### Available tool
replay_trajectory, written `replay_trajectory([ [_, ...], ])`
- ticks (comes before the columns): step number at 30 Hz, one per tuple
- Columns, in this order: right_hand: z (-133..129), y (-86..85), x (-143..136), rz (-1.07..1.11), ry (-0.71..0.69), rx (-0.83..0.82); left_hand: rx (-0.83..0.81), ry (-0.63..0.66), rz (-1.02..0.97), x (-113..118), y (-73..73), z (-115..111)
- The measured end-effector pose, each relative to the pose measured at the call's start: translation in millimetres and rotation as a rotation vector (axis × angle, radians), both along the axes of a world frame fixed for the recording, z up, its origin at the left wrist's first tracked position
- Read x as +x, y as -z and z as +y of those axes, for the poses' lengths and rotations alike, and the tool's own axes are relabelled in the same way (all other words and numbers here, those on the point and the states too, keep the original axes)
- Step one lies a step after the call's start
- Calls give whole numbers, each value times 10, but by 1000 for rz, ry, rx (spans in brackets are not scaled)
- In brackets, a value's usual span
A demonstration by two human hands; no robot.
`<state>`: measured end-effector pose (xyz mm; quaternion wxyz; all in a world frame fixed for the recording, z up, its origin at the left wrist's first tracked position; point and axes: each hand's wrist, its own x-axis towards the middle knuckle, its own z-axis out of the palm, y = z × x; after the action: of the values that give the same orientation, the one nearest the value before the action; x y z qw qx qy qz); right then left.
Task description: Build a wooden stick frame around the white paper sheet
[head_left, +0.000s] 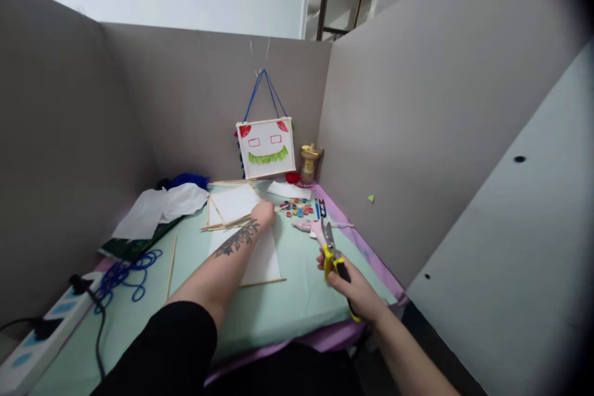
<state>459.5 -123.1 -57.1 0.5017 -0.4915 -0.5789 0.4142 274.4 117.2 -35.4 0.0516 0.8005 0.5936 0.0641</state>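
Paint pots (pixel 297 206) — colours blurred

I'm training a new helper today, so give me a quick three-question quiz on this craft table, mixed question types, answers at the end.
1. True or false: the right hand holds yellow-handled cutters.
2. What do the left hand fingers rest on?
A. the blue cord
B. the sticks by the white sheet
C. the power strip
3. Fill in: the hanging face sign has a ___ fringe for a mouth.

Key: 1 true; 2 B; 3 green.
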Motion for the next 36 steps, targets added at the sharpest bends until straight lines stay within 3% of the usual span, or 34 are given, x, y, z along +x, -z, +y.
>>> replay_trajectory([
  [4,-30,130,-60,125,-65,-3,6,27,35,145,89,97],
  [11,-26,151,-137,248,-94,1,44,51,31,94,74,134],
  [14,-45,154,-147,272,-101,8,95,90,-7,125,-74,104],
  [17,-66,202,-160,369,-45,-2,190,116,-81,67,-358,19],
  [19,-71,250,-164,435,-6,-12,237,117,-128,-129,-560,-98],
  [22,-54,323,-155,474,-16,-24,250,80,-134,-734,-727,-393],
  [25,-8,392,-159,481,-75,-16,201,-173,8,-1543,-661,-787],
  [28,35,432,-208,499,-84,-6,92,-357,50,-2186,-447,-1095],
  [30,47,432,-254,504,-85,-6,17,-420,15,-2410,-293,-1161],
  [32,41,420,-291,495,-103,-13,-3,-438,-54,-2493,-177,-1121],
  [36,13,424,-308,506,-163,2,60,-397,-312,-2492,-126,-953],
])
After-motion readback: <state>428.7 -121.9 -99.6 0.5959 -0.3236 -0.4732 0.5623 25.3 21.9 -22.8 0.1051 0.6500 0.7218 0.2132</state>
